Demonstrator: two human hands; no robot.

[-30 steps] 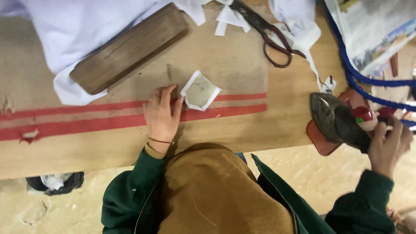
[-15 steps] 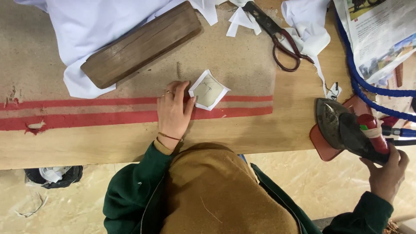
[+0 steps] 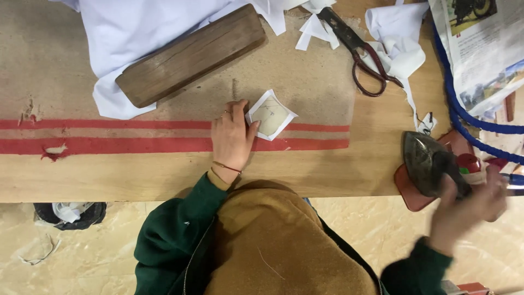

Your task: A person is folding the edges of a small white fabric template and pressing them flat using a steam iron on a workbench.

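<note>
**Left hand pins a fabric patch; right hand grips the iron**

The left hand (image 3: 232, 136) lies flat on the padded table (image 3: 164, 175), fingers together and stretched out, thumb tip pressing the left edge of a small white patch (image 3: 271, 114). It clasps nothing; it only holds the patch down. The patch is roughly square and sits turned like a diamond, one corner pointing up and right toward the scissors (image 3: 360, 60), its lower corner resting on the upper of two red stripes (image 3: 109, 145) that run across the table cover.

The right hand (image 3: 466, 210), blurred, is curled around the handle of a dark iron (image 3: 431, 164) at the table's right edge. The iron stands on a reddish rest (image 3: 409, 191), its long axis running up-left to down-right, its pointed nose toward the upper left.

Above the left hand lies a long wooden block (image 3: 191, 54), tilted, rising to the right, on white cloth (image 3: 136, 27). White scraps (image 3: 398, 49) lie beside the scissors, and a blue cord (image 3: 464, 114) curves past the iron.
</note>
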